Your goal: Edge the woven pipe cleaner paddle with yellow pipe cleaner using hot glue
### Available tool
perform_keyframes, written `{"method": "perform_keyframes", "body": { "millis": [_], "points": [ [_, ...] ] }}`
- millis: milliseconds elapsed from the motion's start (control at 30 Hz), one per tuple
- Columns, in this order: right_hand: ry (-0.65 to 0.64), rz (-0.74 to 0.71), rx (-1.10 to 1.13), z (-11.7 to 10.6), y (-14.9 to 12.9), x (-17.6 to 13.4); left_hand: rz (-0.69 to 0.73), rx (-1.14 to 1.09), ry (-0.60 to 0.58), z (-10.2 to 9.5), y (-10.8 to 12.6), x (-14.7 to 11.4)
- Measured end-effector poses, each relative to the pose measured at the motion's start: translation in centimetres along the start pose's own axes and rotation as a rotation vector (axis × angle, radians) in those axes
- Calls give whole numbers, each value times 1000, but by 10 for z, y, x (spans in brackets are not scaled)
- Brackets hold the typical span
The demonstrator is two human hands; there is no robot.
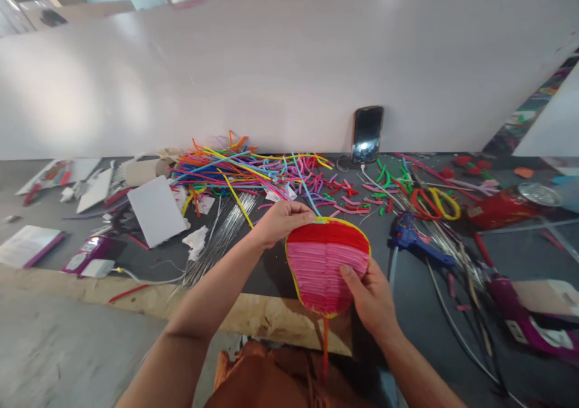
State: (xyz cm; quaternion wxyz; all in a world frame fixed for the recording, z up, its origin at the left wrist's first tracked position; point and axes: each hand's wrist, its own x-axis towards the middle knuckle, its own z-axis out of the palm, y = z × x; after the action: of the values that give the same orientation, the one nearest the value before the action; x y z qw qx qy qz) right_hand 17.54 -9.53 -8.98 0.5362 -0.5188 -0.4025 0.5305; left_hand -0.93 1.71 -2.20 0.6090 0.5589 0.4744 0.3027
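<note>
A rounded craft piece made of pipe cleaners (325,263) is held over the table's front edge. Its rows are red on top and pink below, with a yellow rim and an orange stem hanging from the bottom. My right hand (373,290) grips its right side, thumb flat on the front and fingers hidden behind. My left hand (283,221) pinches at the top left rim. There a light blue pipe cleaner (307,188) rises from beside its fingertips; whether it is fixed to the rim I cannot tell.
Behind lie a heap of coloured pipe cleaners (226,167), cut pieces (348,188) and a phone (367,134) leaning on the white board (271,64). To the right are a blue glue gun (418,239), scissors (425,204) and a red can (506,206). Wires (219,239) lie left.
</note>
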Motion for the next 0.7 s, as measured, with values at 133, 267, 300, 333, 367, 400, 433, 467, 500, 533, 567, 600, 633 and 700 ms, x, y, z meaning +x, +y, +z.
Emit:
{"method": "perform_keyframes", "body": {
  "millis": [133,267,300,333,367,400,433,467,500,533,567,600,633,700],
  "points": [
    [3,2,-8,2,0,-1,26,164,17,-2,4,0],
    [-10,37,0,3,-3,-1,80,307,7,-3,10,-5],
    [-30,50,13,1,-4,0,89,343,13,-3,11,-6],
    [-60,61,28,-1,-6,1,96,378,23,-3,11,-7],
    [-97,69,44,-3,-7,3,100,408,32,-3,11,-7],
    [-136,77,61,-7,-9,5,101,431,42,-3,10,-7],
    [-173,86,78,-10,-11,9,104,448,49,-3,9,-7],
    [-200,94,92,-14,-14,13,107,463,52,-4,7,-7],
    [-217,104,107,-18,-18,18,110,477,54,-3,6,-6],
    [-221,111,112,-22,-21,23,114,492,53,-3,5,-6],
    [-218,113,95,-25,-25,28,117,506,51,-3,3,-6],
    [-213,109,52,-27,-29,33,123,517,48,-2,2,-5],
    [-210,98,-8,-28,-33,36,129,525,46,-1,2,-5],
    [-212,67,-148,-29,-40,41,145,533,45,0,0,-6]
  ]
}}
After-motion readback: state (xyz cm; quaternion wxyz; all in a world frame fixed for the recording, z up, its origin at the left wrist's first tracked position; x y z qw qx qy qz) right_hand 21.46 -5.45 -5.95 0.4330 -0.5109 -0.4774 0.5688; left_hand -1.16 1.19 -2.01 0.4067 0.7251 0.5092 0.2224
